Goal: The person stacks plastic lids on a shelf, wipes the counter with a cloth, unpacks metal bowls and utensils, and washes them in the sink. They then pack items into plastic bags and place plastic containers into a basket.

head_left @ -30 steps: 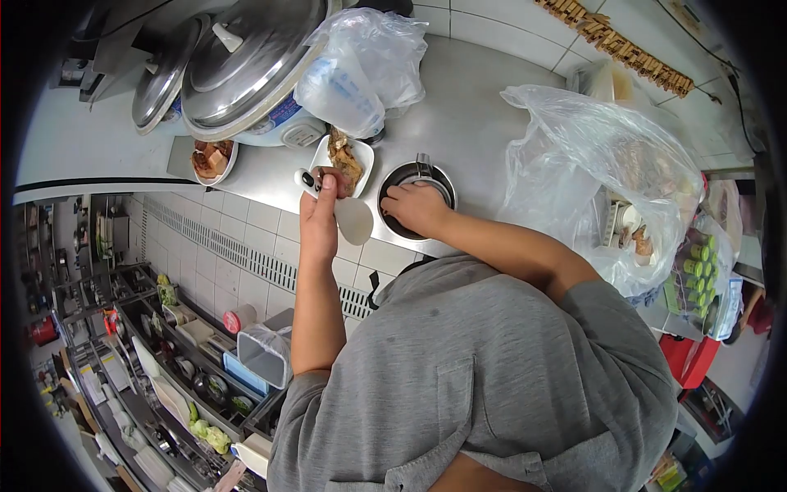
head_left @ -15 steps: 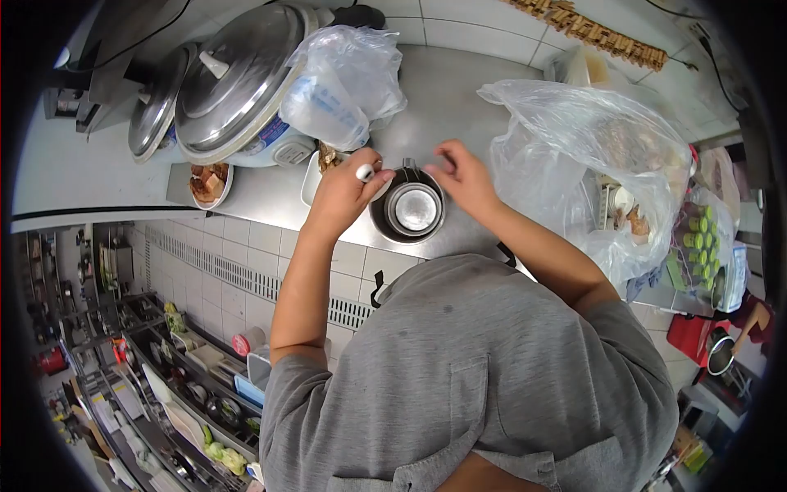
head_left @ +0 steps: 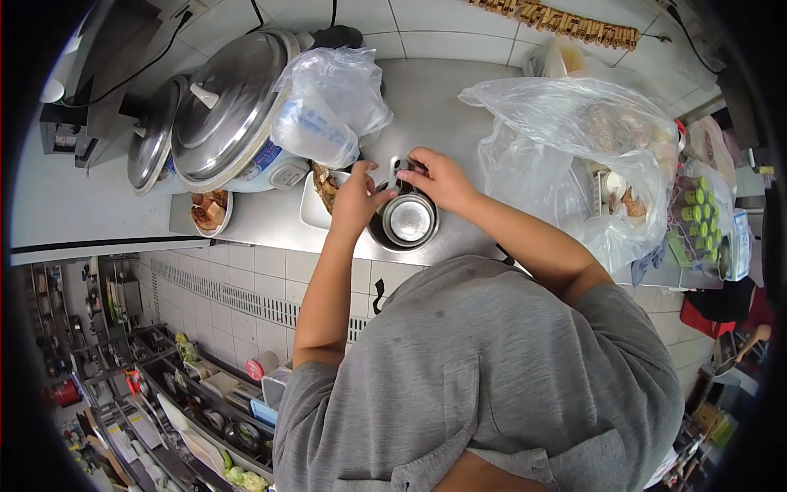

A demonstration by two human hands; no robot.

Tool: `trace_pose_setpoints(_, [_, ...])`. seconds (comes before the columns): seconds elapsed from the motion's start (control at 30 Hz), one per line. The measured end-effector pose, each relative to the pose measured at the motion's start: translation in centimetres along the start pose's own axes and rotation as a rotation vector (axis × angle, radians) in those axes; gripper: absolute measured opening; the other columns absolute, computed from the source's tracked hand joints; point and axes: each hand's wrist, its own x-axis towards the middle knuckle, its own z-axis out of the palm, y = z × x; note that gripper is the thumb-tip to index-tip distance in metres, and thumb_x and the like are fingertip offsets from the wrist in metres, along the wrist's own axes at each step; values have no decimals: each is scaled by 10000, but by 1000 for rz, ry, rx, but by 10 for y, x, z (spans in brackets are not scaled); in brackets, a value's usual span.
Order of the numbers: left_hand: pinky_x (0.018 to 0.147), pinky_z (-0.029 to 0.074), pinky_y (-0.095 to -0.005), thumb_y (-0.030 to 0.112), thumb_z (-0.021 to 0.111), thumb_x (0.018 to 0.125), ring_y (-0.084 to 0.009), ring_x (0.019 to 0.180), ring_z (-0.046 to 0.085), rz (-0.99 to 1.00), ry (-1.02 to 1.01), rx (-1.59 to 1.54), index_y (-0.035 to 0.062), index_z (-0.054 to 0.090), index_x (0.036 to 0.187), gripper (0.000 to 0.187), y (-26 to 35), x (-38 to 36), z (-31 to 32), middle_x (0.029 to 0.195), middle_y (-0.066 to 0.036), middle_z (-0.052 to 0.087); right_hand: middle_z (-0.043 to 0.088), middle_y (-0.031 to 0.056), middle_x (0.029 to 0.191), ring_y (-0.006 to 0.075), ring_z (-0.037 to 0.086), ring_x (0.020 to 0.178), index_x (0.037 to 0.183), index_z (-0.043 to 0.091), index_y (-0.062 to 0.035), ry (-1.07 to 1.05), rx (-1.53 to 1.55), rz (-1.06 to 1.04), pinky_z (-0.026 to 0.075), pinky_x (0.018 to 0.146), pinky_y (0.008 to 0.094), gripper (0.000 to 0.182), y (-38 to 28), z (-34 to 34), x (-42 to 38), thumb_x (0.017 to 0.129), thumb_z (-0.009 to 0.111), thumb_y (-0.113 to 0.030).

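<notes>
Left hand [head_left: 357,199] and right hand [head_left: 438,179] partly hide white handle [head_left: 395,168].

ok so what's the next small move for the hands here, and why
Probably settle the white handle in one hand: it stands between the left hand and the right hand, with fingers of both close to it, by the far rim of the pot, and which one holds it firmly isn't clear.

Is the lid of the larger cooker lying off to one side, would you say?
No, the metal lid covers the top of the larger cooker.
</notes>
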Motion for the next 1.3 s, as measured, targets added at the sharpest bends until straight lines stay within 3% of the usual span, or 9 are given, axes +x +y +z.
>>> trace_pose_setpoints(0.1, [531, 361, -274, 147, 784, 762, -122, 567, 435, 114, 297, -7, 36, 584, 1103, 411, 16, -15, -15, 741, -14, 512, 587, 95, 755, 205, 556, 672, 903, 596, -18, 75, 59, -37, 448, 627, 332, 288, -11, -13, -5, 855, 704, -281])
trace_pose_setpoints(0.4, [542, 317, -188, 63, 638, 871, -20, 621, 379, 67, 211, -348, 36, 614, 1111, 243, 43, -35, -34, 862, 41, 506, 500, -19, 686, 66, 420, 648, 848, 562, -10, -14, 490, -20, 385, 583, 258, 253, -7, -5, 1, 894, 688, -224])
trace_pose_setpoints(0.53, [578, 361, -217, 102, 682, 849, -60, 656, 453, 51, 210, -357, 29, 611, 1122, 291, 45, -44, -40, 908, 21, 547, 494, -49, 690, 50, 395, 650, 817, 552, -28, -19, 485, 16, 363, 568, 244, 239, 7, 2, 3, 910, 675, -212])
trace_pose_setpoints(0.67, [665, 457, -316, 202, 763, 785, -219, 729, 582, 422, 302, -21, 16, 612, 1067, 370, 54, -43, -22, 971, -66, 642, 481, -51, 709, 31, 404, 653, 847, 557, -58, -71, 746, 1, 356, 553, 223, 199, 0, 17, -8, 924, 660, -210])
trace_pose_setpoints(0.73, [673, 460, -331, 228, 761, 788, -228, 740, 583, -24, -4, 72, 1, 593, 985, 344, 62, -45, -22, 898, -98, 660, 479, -46, 727, 33, 410, 648, 879, 563, -65, -87, 832, -2, 353, 545, 218, 179, -12, 12, -18, 930, 653, -211])
trace_pose_setpoints(0.9, [557, 365, -242, 218, 610, 923, -65, 640, 445, -73, 57, -809, 60, 548, 916, 170, 69, -35, -21, 719, 30, 494, 535, 21, 893, 100, 478, 675, 1016, 578, -55, -199, 1333, 486, 430, 630, 221, 204, 22, -21, -30, 1009, 501, -245])
trace_pose_setpoints(1.1, [672, 379, -238, 260, 585, 942, -85, 748, 457, 141, 67, -598, 55, 576, 993, 212, 89, -15, -20, 787, 25, 512, 527, 3, 887, 127, 494, 783, 1018, 588, -67, 106, 1158, 542, 482, 710, 270, 212, 16, -24, -41, 1012, 492, -256])
trace_pose_setpoints(1.23, [627, 346, -223, 268, 592, 930, -62, 728, 437, -41, 129, -666, 65, 607, 1038, 231, 67, -14, -46, 803, 40, 499, 554, 27, 906, 120, 495, 777, 976, 614, -58, 144, 842, 510, 479, 758, 260, 229, 36, -28, -35, 1013, 482, -240])
trace_pose_setpoints(1.3, [547, 309, -194, 283, 591, 920, -28, 665, 414, -84, 163, -702, 88, 623, 1073, 250, 56, -20, -58, 812, 61, 483, 587, 9, 854, 120, 514, 731, 937, 637, -51, 169, 359, 177, 500, 717, 292, 220, 51, -23, -32, 994, 517, -227])
